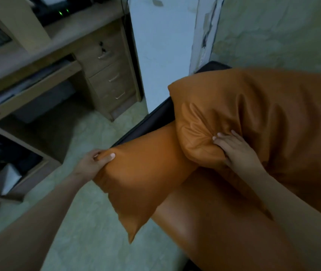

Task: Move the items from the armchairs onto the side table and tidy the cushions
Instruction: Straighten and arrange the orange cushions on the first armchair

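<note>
An orange leather-look side cushion (146, 178) hangs over the armchair's dark armrest (155, 118). My left hand (94, 163) pinches its upper left corner. A larger orange back cushion (253, 114) leans against the chair back, and my right hand (235, 151) grips a bunched fold at its lower left corner. The orange seat cushion (224, 222) lies below both hands. No loose items show on the armchair, and no side table is in view.
A wooden desk (44, 55) with a drawer stack (112, 77) stands at the left, with a low shelf (9, 159) of clutter nearer me. A white pillar (161, 55) and a peeling green wall (282, 30) are behind the chair. Pale floor (87, 222) lies between.
</note>
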Demonstrator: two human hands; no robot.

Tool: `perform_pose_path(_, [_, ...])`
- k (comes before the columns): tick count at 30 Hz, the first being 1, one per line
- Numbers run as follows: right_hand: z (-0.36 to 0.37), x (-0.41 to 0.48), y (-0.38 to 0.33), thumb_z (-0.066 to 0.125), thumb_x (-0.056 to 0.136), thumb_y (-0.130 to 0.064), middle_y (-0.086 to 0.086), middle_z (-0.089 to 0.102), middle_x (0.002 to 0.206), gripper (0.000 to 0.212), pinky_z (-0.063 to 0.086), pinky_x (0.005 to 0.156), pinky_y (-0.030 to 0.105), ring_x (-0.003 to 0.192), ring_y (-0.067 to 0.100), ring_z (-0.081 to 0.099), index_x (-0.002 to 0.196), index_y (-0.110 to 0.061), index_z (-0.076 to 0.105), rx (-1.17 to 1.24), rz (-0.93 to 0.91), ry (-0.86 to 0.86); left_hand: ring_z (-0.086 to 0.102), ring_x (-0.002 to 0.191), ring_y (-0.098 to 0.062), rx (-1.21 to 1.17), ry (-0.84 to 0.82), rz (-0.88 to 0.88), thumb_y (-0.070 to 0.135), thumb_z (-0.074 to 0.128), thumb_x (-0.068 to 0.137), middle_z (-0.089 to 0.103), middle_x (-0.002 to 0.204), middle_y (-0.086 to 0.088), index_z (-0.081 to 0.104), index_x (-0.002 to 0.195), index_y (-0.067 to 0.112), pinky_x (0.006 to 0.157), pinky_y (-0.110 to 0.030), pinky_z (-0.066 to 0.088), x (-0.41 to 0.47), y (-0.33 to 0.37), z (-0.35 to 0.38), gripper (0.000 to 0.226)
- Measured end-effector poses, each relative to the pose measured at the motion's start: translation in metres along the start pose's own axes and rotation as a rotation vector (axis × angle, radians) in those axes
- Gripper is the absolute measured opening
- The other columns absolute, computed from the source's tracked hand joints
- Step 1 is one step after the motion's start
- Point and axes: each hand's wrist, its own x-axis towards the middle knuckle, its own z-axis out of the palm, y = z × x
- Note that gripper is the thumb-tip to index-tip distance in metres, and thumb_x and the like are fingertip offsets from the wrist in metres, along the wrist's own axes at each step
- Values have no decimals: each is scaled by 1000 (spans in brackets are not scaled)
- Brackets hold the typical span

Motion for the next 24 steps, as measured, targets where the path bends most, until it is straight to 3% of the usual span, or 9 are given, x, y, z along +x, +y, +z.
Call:
perform_pose_path(3, [18, 24, 5, 76, 60, 5, 15, 63, 119, 67, 13, 116, 34, 121, 26, 48, 122, -2, 55, 104, 1, 5, 57, 105, -25, 103, -52, -25, 69, 61, 67, 60, 115, -6, 60, 115, 22, 93, -44, 47, 10, 1, -9, 68])
perform_pose_path(6, [25, 35, 10, 61, 67, -9, 16, 62, 121, 60, 6, 118, 30, 124, 23, 40, 126, -6, 49, 146, -41, -1, 53, 101, -19, 236, -37, -2, 70, 62, 73, 59, 122, -4, 58, 119, 25, 85, -36, 43, 17, 18, -9, 65])
perform_pose_path(11, [33, 39, 9, 63, 55, -9, 15, 61, 123, 73, 6, 117, 32, 124, 22, 40, 126, -9, 46, 189, -38, -36, 51, 120, -25, 569, -152, 89, 97, 44, 49, 52, 134, -2, 36, 138, 31, 99, -44, 42, 24, 69, 31, 111])
perform_pose_path(18, [35, 29, 4, 70, 58, -22, 12, 60, 127, 77, 4, 118, 31, 126, 21, 39, 129, -9, 45, 159, 6, -78, 32, 136, -33, 646, -304, 41, 93, 49, 53, 31, 151, -13, 14, 150, 25, 106, -52, 35, 50, 110, 66, 124])
perform_pose_path(21, [27, 24, -13, 63, 69, -34, 9, 61, 125, 65, 8, 117, 32, 125, 20, 41, 127, -12, 46, 139, 71, -38, 20, 141, -36, 703, -342, 22, 90, 52, 56, 17, 155, -17, 7, 152, 20, 109, -52, 30, 57, 121, 72, 127])
perform_pose_path(24, [23, 21, -44, 62, 73, -21, 7, 63, 123, 49, 11, 116, 35, 123, 19, 44, 121, -14, 51, 177, 204, 76, 20, 141, -35, 708, -333, 27, 89, 53, 55, 17, 154, -18, 10, 151, 12, 108, -51, 30, 57, 116, 73, 131])
